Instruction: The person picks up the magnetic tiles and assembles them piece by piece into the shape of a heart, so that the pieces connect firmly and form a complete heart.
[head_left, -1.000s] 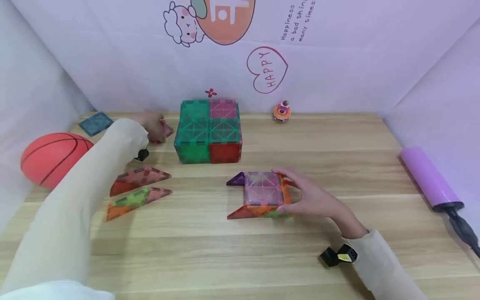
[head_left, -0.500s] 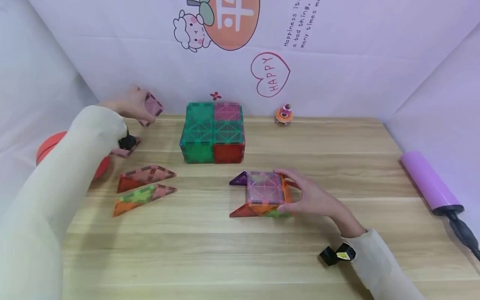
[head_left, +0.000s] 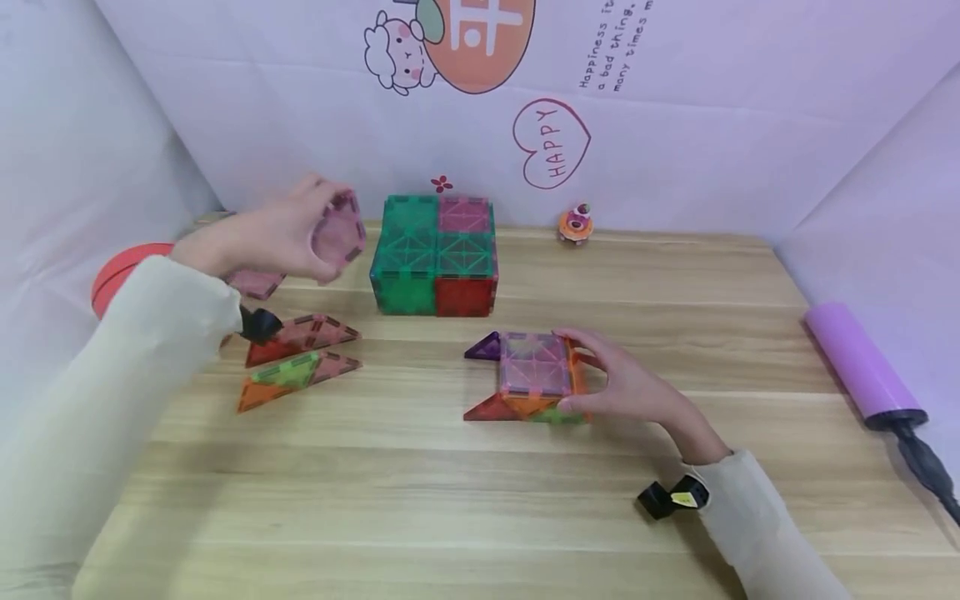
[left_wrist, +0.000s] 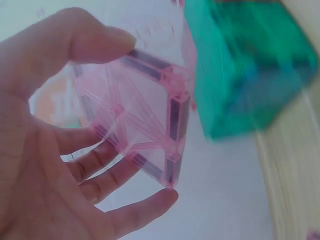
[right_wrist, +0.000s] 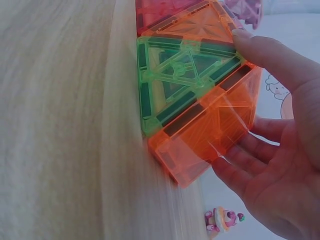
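My left hand [head_left: 281, 229] is raised at the back left and holds a clear pink square magnetic tile [left_wrist: 145, 110] by its edges. In the left wrist view the thumb lies on one edge and the fingertips on the opposite one. On the table, my right hand [head_left: 630, 383] grips the right end of a small magnetic tile build [head_left: 536, 364], thumb on the near side and fingers on the far side. This build has a pink square on top, a green triangle tile [right_wrist: 185, 75] and orange tiles [right_wrist: 205, 135]. Red and purple triangles stick out from its left.
A larger green and red tile block [head_left: 405, 292] stands at the back middle. Joined triangle tiles [head_left: 292, 375], another pink tile [head_left: 258, 282] and a red basketball [head_left: 112, 279] lie left. A small toy figure [head_left: 576, 223] and a purple pump [head_left: 862, 362] are farther right.
My left hand has lifted the pink square tile from the back left and carried it right, toward the green block. The right hand keeps its grip on the small build.
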